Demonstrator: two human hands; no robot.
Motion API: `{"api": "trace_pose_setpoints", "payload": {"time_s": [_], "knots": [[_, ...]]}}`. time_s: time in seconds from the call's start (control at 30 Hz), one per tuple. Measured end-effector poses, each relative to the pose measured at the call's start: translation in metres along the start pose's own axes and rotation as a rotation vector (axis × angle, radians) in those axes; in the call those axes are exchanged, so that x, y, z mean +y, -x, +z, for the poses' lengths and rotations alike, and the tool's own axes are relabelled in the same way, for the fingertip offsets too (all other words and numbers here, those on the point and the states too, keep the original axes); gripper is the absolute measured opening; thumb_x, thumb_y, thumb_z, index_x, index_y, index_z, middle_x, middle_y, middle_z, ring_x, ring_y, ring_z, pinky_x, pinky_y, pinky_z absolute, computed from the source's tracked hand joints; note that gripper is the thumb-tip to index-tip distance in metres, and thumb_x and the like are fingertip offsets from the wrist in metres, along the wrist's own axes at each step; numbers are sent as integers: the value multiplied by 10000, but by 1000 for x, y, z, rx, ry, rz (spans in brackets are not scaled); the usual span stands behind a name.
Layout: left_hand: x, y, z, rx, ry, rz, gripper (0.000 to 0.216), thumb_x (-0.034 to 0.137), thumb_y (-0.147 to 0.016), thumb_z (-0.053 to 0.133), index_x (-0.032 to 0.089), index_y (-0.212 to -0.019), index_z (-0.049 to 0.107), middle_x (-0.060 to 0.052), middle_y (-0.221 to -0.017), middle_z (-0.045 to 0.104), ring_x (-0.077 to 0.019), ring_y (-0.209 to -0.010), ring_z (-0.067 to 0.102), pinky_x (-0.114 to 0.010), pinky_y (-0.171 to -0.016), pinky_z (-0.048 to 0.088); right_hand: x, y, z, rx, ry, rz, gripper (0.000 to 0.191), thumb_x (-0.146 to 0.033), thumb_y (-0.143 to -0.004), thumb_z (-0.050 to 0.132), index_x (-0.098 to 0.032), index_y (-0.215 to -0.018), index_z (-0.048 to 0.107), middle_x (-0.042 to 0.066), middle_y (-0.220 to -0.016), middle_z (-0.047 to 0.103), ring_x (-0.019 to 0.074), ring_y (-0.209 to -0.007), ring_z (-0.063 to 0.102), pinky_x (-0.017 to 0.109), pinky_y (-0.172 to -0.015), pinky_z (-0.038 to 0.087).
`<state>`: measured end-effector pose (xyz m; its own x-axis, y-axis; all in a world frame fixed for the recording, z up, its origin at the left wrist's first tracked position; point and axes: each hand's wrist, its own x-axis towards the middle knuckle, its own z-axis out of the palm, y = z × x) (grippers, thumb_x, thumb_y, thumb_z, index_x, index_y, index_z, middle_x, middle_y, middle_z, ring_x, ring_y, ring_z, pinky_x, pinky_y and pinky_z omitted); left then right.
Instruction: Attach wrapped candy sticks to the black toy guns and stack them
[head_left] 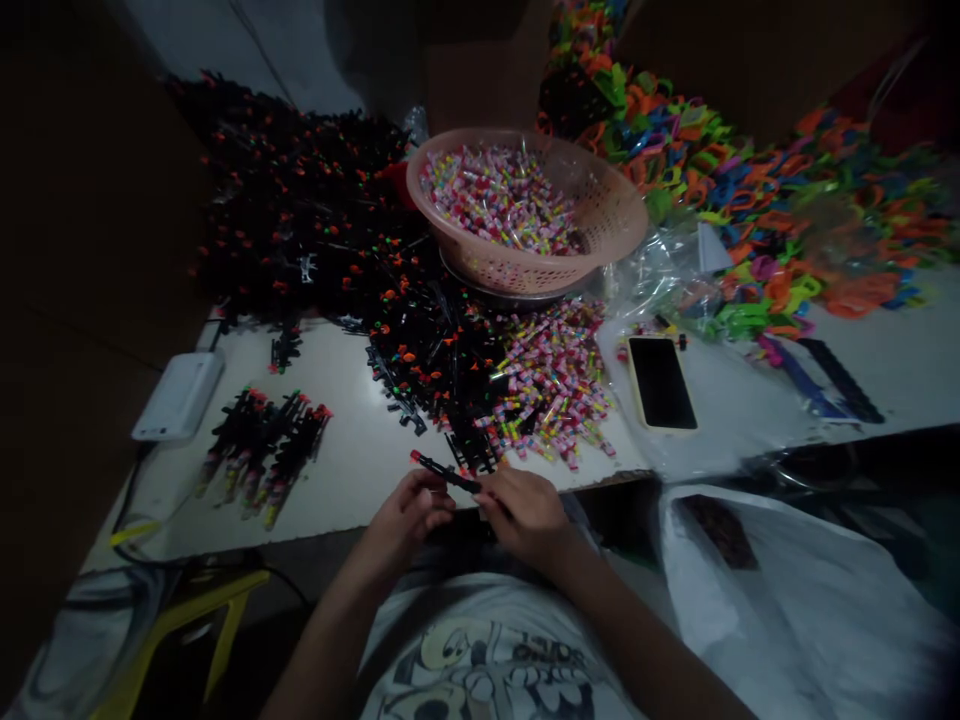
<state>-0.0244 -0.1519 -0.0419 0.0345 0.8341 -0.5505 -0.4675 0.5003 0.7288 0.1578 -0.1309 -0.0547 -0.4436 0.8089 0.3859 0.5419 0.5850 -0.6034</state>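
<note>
My left hand [411, 512] and my right hand [523, 512] meet at the near table edge, both closed on one thin black plastic toy piece [444, 471] with a red tip. Just beyond it lies a loose heap of small pink wrapped candy tubes [553, 382]. A big pile of black plastic pieces [322, 220] with orange and green bits spreads behind. A small row of finished black pieces [262, 445] with tubes attached lies to the left of my hands.
A pink basket [611, 225] full of candy tubes stands at the back centre. Colourful plastic parts [750, 190] are heaped at the right. A phone [661, 383] lies face up on clear plastic. A white box [180, 395] sits at the left edge; a white bag [787, 590] hangs at the lower right.
</note>
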Motion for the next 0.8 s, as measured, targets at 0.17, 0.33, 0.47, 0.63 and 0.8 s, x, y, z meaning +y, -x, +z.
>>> {"api": "trace_pose_setpoints", "payload": {"time_s": [0.17, 0.33, 0.47, 0.63, 0.8], "knots": [[-17, 0, 12, 14, -66, 27, 500, 358, -586, 813, 168, -1019, 651, -101, -1031, 680, -219, -934, 647, -333, -815, 529, -9, 6, 8, 7, -409, 261, 123, -302, -910, 451, -213, -945, 528, 27, -782, 639, 142, -664, 599, 247, -599, 485], [-13, 0, 26, 146, 1, 132, 426, 326, -591, 809, 145, -939, 642, -85, -915, 719, -211, -878, 673, -352, -842, 530, -13, 15, 17, 115, -573, 400, 159, -280, -932, 384, -217, -1077, 378, 47, -908, 611, 149, -822, 612, 279, -732, 511], [-13, 0, 30, 138, 20, 154, 473, 273, -565, 824, 153, -980, 633, -73, -909, 723, -198, -877, 675, -337, -848, 523, -14, 20, 20, 167, -495, 324, 139, -232, -925, 371, -236, -1062, 396, 71, -978, 603, 164, -883, 610, 308, -774, 520], [-24, 0, 29, 171, -43, 215, 415, 286, -573, 815, 143, -928, 653, -81, -879, 733, -209, -874, 676, -356, -879, 498, -19, 23, 22, 235, -412, 353, 131, -228, -906, 416, -252, -1034, 422, 72, -983, 616, 166, -884, 625, 298, -756, 537], [-30, 3, 30, 217, -46, 247, 381, 275, -573, 811, 152, -897, 654, -71, -876, 738, -209, -877, 677, -350, -874, 493, -22, 24, 18, 258, -303, 284, 91, -201, -902, 415, -244, -979, 435, 69, -917, 622, 171, -876, 627, 302, -773, 530]]}}
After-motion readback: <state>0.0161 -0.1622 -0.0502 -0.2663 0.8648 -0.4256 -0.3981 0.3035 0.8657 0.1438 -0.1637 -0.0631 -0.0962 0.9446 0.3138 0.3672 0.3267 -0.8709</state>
